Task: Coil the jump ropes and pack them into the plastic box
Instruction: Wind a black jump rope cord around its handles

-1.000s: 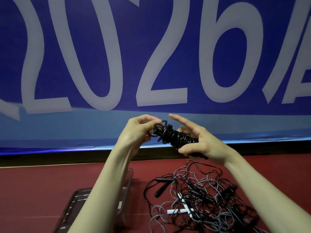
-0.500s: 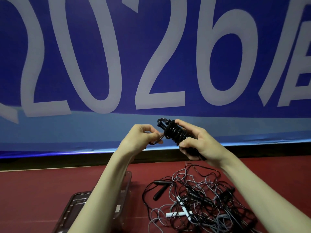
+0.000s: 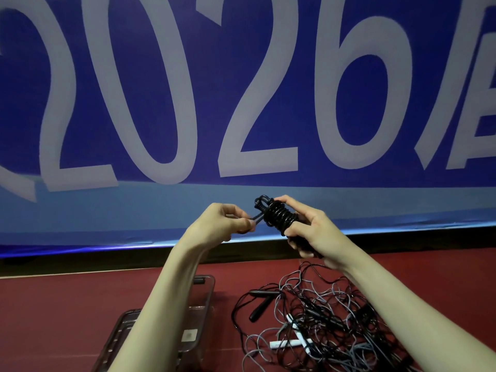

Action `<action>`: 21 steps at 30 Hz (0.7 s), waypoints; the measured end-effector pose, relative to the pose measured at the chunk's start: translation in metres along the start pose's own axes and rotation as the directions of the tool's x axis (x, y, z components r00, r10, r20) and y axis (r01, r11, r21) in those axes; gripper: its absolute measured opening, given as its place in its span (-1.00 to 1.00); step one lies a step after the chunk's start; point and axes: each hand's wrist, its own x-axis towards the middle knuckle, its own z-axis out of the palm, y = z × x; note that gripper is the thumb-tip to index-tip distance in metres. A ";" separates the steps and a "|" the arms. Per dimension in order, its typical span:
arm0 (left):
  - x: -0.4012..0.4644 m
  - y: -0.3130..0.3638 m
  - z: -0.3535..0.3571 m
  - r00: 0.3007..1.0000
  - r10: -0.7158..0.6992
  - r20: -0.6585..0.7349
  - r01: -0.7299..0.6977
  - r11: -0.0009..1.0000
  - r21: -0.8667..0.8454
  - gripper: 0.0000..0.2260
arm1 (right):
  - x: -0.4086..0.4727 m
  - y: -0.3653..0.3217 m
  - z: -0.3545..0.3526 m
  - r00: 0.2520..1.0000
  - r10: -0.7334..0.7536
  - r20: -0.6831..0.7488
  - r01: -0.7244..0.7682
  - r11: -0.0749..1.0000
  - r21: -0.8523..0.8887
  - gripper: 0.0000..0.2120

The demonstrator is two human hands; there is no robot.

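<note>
**Inspector A:** Head view. The right hand (image 3: 316,232) is curled around a black jump rope (image 3: 277,217) wound into a tight coil about its handles, held up in front of the blue banner (image 3: 241,89) with large pale numerals.

**Inspector B:** And the left hand (image 3: 222,224)?

**Inspector A:** Fingers bent inward, thumb and forefinger pinching a loose end of the same black rope, just beside the coil. A short length of cord runs from the pinch into the coil.

**Inspector B:** Location of the remaining ropes?

**Inspector A:** A tangled pile of ropes (image 3: 322,326) lies on the red floor (image 3: 53,318) below the right forearm, black and grey cords mixed. One black handle (image 3: 259,308) sits at the pile's left edge; white handles (image 3: 292,342) lie crossed lower down.

**Inspector B:** The container?

**Inspector A:** The clear plastic box (image 3: 205,296) stands on the floor left of the pile, partly hidden by the left forearm. A dark item rests near its far rim; what it is, I cannot tell.
</note>
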 end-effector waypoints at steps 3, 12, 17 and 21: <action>0.000 0.002 0.000 0.990 0.137 0.009 -0.136 0.985 -0.106 -0.70 | 0.004 0.001 -0.006 0.999 0.010 -0.036 -0.006 0.995 0.100 -0.45; 0.007 -0.003 0.013 0.790 0.567 -0.233 -0.537 0.823 0.185 -0.77 | 0.005 0.002 -0.034 0.994 0.060 -0.086 -0.022 0.922 0.387 -0.49; 0.017 -0.016 0.030 0.877 0.398 -0.269 -0.430 0.901 -0.067 -0.52 | 0.003 -0.004 -0.028 0.995 0.023 0.092 -0.060 0.905 0.422 -0.47; 0.021 -0.012 0.042 0.941 0.182 -0.285 -0.315 0.778 -0.543 -0.57 | 0.004 -0.005 -0.024 0.983 0.014 0.182 -0.092 0.898 0.430 -0.42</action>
